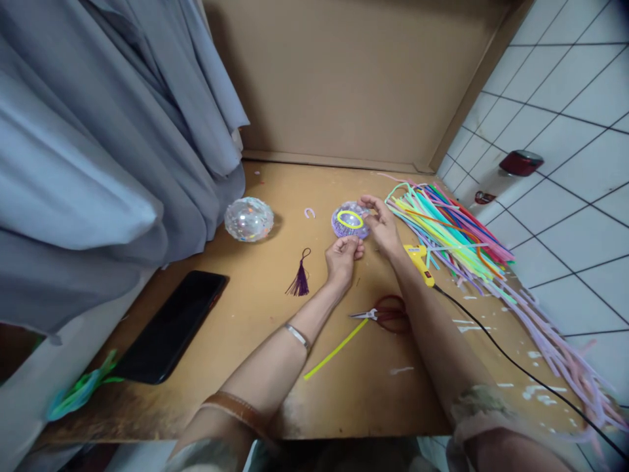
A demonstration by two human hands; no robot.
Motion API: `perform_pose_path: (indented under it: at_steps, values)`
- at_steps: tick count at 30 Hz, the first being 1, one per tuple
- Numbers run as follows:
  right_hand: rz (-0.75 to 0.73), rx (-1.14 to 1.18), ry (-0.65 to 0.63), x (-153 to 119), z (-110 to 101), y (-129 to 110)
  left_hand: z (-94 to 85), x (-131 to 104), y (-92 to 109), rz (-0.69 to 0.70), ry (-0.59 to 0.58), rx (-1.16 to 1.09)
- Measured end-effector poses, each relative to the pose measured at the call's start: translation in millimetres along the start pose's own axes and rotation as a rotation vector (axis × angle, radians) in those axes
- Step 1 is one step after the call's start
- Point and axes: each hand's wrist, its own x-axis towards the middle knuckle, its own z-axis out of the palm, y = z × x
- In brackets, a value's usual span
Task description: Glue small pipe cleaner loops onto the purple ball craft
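A small purple woven bowl-like piece [337, 227] sits on the wooden table, with a yellow ring [350, 219] on top of it. My left hand [344, 257] is at its near edge, fingers curled and pressed together; what they hold, if anything, is too small to make out. At the piece's right side is my right hand [380, 221], its thumb and fingers bent around the edge beside the ring. Just below the hands, red-handled scissors [390, 314] lie next to a yellow strip [335, 349].
A clear faceted ball [249, 219], a purple tassel [299, 278], a pale curved piece [309, 213] and a black phone [171, 326] lie to the left. Right are a yellow glue gun [421, 264] with a black cord and a pile of coloured pipe cleaners [452, 229].
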Motion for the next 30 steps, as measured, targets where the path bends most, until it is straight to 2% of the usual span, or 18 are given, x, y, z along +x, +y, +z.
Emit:
perform_pose_path:
  at_steps: [13,23,30]
  values:
    - [0.001,-0.070,0.020,-4.3,-2.6,-2.2,1.9,3.1,-2.3,-0.057,0.051,-0.058]
    - [-0.092,0.005,0.033,-1.9,-2.8,12.6,2.2,3.9,-3.3,-0.048,0.069,-0.068]
    - [-0.109,-0.032,0.018,-1.1,-3.5,14.5,3.3,4.2,-2.2,-0.063,0.062,-0.092]
